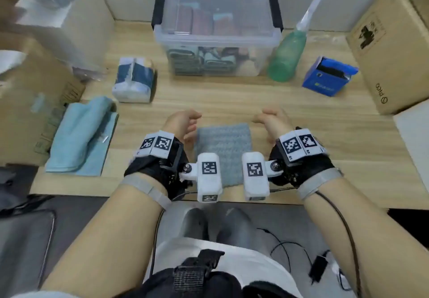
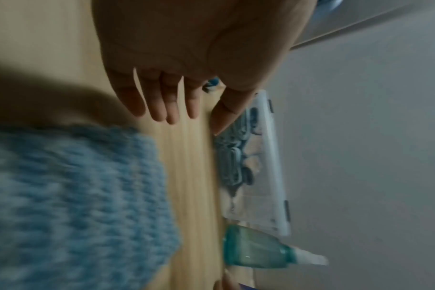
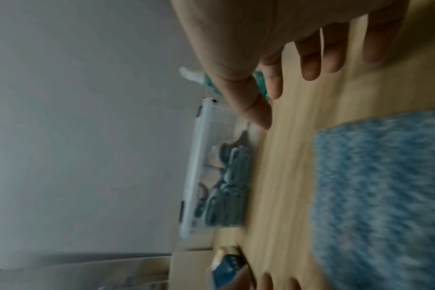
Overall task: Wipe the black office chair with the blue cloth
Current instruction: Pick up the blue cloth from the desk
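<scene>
A folded grey-blue knitted cloth (image 1: 223, 144) lies flat on the wooden desk (image 1: 232, 98), near its front edge; it also shows as a blurred blue patch (image 2: 75, 196) in the left wrist view and as one (image 3: 385, 186) in the right wrist view. My left hand (image 1: 185, 123) hovers at the cloth's left side, my right hand (image 1: 270, 121) at its right side. Both hands have loose, nearly straight fingers (image 2: 159, 106) (image 3: 311, 62) and hold nothing. A dark chair seat (image 1: 23, 246) shows at the lower left, below the desk edge.
Behind the cloth stand a clear lidded storage bin (image 1: 217, 30), a green squeeze bottle (image 1: 286, 54), a blue box (image 1: 327, 77) and a tissue pack (image 1: 133, 80). A light-blue towel (image 1: 81, 137) lies left. Cardboard boxes (image 1: 392, 49) flank the desk. Cables lie on the floor.
</scene>
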The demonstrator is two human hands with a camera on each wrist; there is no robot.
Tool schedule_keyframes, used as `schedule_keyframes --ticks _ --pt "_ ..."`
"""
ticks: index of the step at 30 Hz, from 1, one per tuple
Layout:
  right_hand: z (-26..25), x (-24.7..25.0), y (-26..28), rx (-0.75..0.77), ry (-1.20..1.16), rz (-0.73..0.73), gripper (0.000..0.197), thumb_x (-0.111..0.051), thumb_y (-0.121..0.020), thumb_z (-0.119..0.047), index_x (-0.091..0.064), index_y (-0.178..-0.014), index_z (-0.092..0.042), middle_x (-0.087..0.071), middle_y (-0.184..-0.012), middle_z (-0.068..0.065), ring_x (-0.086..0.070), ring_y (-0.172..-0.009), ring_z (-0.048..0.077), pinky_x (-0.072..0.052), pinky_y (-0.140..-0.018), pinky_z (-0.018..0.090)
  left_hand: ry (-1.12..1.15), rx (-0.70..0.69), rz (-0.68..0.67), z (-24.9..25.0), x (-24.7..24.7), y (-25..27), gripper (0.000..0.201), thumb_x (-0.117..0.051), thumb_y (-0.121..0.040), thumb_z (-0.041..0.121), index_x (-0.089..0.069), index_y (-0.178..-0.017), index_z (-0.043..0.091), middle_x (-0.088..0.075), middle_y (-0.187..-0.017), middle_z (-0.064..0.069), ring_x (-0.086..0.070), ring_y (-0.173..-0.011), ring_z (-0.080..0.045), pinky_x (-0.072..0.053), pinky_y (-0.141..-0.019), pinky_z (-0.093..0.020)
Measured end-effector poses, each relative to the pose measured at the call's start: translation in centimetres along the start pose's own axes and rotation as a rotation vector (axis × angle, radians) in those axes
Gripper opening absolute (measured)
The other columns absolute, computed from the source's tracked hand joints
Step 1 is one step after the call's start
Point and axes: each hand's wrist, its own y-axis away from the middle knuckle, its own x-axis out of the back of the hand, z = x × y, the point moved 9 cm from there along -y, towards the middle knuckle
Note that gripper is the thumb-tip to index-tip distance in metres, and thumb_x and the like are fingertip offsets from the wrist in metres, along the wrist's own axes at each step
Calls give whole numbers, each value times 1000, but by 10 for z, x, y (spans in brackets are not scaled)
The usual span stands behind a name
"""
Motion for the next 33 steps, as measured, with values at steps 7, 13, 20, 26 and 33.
schedule_keyframes --ticks 7,13,20,26,33 --pt "58 -38 0 -173 -22 -135 7 -65 -82 -8 -57 -80 -8 -59 -79 8 -58 -84 27 -49 -75 35 -142 224 -72 -68 7 -14 13 -62 -78 18 -59 -84 6 -47 -67 -4 -47 -50 -16 -39 -54 -22" --pt "71 -54 8 -170 -51 -171 15 -74 -75 -11 -59 -74 -11 -67 -81 8 -64 -68 19 -53 -61 27 -149 221 -156 -80 -1 -18 31 -80 -58 17 -66 -80 -1 -67 -69 -13 -70 -78 -31 -55 -83 -47" --pt "81 -83 15 -251 -163 -321 12 -72 -75 -19 -67 -80 -9 -71 -93 16 -68 -86 32 -52 -88 49 197 228 -184 -97 3 -1 28 -53 -89 22 -60 -112 8 -71 -96 -12 -68 -83 -27 -56 -69 -36" --pt "82 -133 41 -276 -70 -601 23 -62 -84 -21 -64 -99 -5 -70 -85 13 -68 -78 30 -55 -80 44 456 120 40 -135 54 22 26 -53 -90 28 -61 -108 10 -72 -87 -8 -71 -67 -20 -59 -60 -29" --pt "113 -221 123 -310 218 -943 46 -69 -75 -26 -60 -115 -5 -67 -111 19 -66 -96 36 -51 -88 54 848 61 283 -221 127 92 25 -44 -94 26 -60 -106 11 -71 -93 -8 -70 -77 -21 -60 -62 -31"
